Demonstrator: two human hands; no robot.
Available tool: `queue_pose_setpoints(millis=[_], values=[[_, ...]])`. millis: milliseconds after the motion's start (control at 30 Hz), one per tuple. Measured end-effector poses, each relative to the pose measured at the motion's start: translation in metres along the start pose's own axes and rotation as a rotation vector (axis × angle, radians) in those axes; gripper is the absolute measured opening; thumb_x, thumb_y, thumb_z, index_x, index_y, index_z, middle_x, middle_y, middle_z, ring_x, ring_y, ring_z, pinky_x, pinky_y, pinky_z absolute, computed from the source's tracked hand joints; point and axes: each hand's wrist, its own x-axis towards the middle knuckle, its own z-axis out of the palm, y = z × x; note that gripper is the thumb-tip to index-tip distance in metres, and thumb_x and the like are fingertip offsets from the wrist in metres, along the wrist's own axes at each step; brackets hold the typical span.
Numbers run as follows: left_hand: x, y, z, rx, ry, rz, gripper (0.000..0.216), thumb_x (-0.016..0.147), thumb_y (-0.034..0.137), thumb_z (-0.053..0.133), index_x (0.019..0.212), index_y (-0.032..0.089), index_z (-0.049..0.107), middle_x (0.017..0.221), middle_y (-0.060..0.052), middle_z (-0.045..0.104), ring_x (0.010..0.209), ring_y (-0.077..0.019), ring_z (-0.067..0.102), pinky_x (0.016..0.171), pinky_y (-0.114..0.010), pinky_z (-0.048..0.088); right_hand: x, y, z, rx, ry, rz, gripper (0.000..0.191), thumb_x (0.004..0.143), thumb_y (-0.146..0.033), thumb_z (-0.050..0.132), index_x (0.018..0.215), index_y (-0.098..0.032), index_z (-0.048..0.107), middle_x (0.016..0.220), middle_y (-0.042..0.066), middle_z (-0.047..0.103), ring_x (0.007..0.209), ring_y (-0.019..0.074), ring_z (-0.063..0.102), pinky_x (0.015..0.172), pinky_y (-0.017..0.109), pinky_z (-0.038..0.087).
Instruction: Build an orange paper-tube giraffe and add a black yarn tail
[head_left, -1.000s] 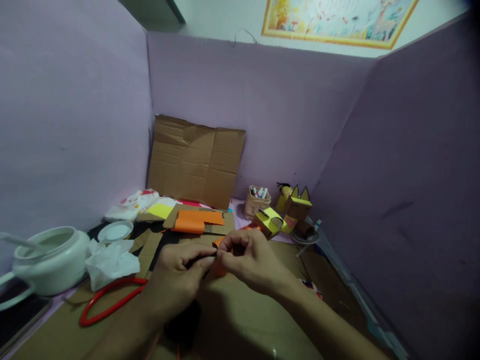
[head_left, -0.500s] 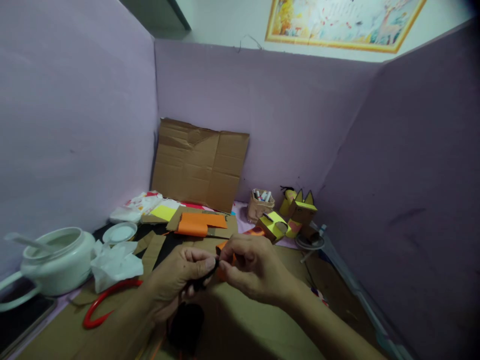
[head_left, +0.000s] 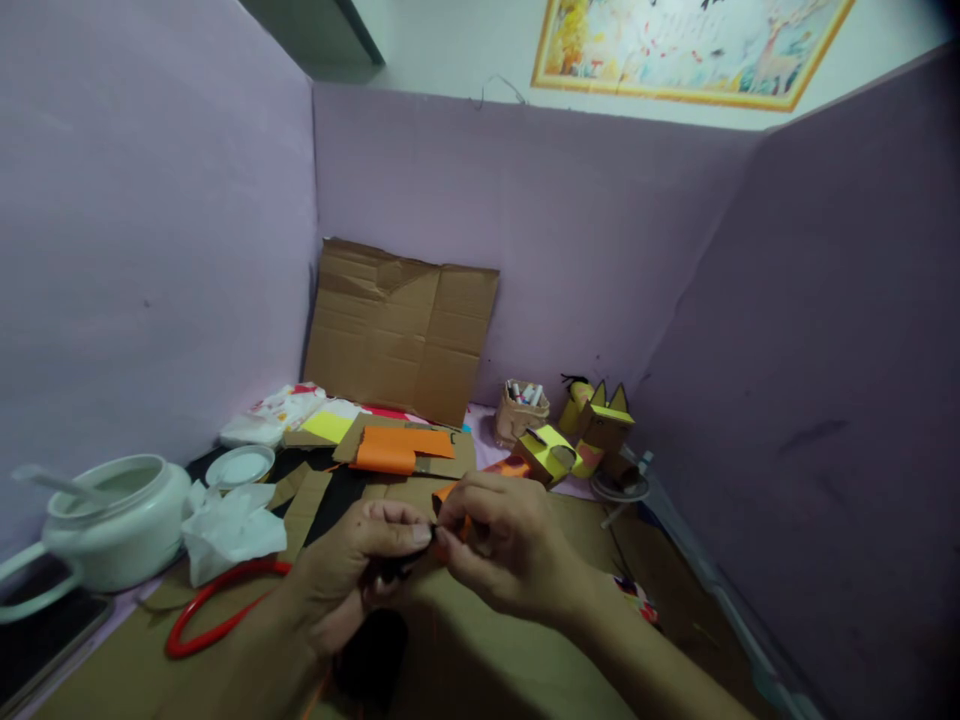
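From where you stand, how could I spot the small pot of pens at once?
Find the big brown cardboard sheet leaning against the purple back wall. Just right of its lower corner stands the small tan pot. Unlike the yellow-and-brown crafts to its right, it holds pens, several of them white.

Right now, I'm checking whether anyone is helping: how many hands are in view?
2. The left hand holds a small black piece near the middle; the right hand has its fingertips at that piece's end. No others show.
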Motion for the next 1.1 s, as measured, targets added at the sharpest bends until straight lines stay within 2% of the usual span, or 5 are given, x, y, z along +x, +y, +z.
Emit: queue_pose_setpoints(millis=[200, 333, 533, 933, 1100], values=[[0.002, 0.002, 0.006, 0.215, 0.191, 0.164, 0.02, 0.049, 0.028, 0.071, 0.051, 0.014, 0.058, 0.039, 0.007, 0.041, 0.036, -0.0027, 0.026, 0.036, -0.017, 0.014, -0.002, 0.005, 0.005, -0.061, 0.044, 0.026, 0.01, 0.077, -0.02, 0.052, 0.07, -0.019, 0.059, 0.065, 0.0, 0.058, 0.056, 0.0102, 0.049, 0.052, 0.024, 0.034], [0.004, 0.006, 0.011, 0.413, 0.269, 0.366, 0.015, 0.055, 0.028, 0.064, 0.053, 0.015, 0.059, 0.047, 0.004, 0.048, 0.045, -0.0066, 0.037, 0.043, -0.019, 0.027, -0.003, 0.008, -0.005, -0.1, 0.058, 0.073, 0.008, 0.077, -0.023, 0.057, 0.084, -0.019, 0.06, 0.078, 0.002, 0.063, 0.068, 0.0134, 0.056, 0.06, 0.026, 0.04], [0.012, 0.006, 0.008, 0.758, 0.486, 0.485, 0.016, 0.062, 0.031, 0.059, 0.058, 0.016, 0.063, 0.05, 0.0, 0.054, 0.048, -0.0112, 0.043, 0.046, -0.023, 0.033, -0.009, 0.018, -0.021, -0.193, 0.218, 0.218, 0.018, 0.077, -0.019, 0.056, 0.095, -0.02, 0.059, 0.093, 0.008, 0.064, 0.085, 0.0202, 0.057, 0.072, 0.034, 0.044], [0.024, 0.008, 0.014, 1.057, 0.506, 0.615, 0.012, 0.067, 0.024, 0.058, 0.06, 0.019, 0.067, 0.062, -0.002, 0.069, 0.058, -0.0172, 0.06, 0.053, -0.025, 0.044, -0.002, 0.02, -0.004, -0.193, 0.07, 0.247, 0.028, 0.07, -0.007, 0.056, 0.093, -0.021, 0.061, 0.09, 0.004, 0.064, 0.087, 0.0212, 0.052, 0.072, 0.035, 0.037], [0.022, 0.01, 0.011, 1.086, 0.474, 0.603, 0.015, 0.068, 0.027, 0.056, 0.063, 0.02, 0.067, 0.061, -0.001, 0.068, 0.054, -0.0159, 0.058, 0.05, -0.024, 0.043, -0.005, 0.024, -0.003, -0.195, -0.004, 0.211, 0.049, 0.062, -0.004, 0.055, 0.109, -0.021, 0.055, 0.099, 0.003, 0.064, 0.093, 0.0213, 0.05, 0.079, 0.037, 0.034]])
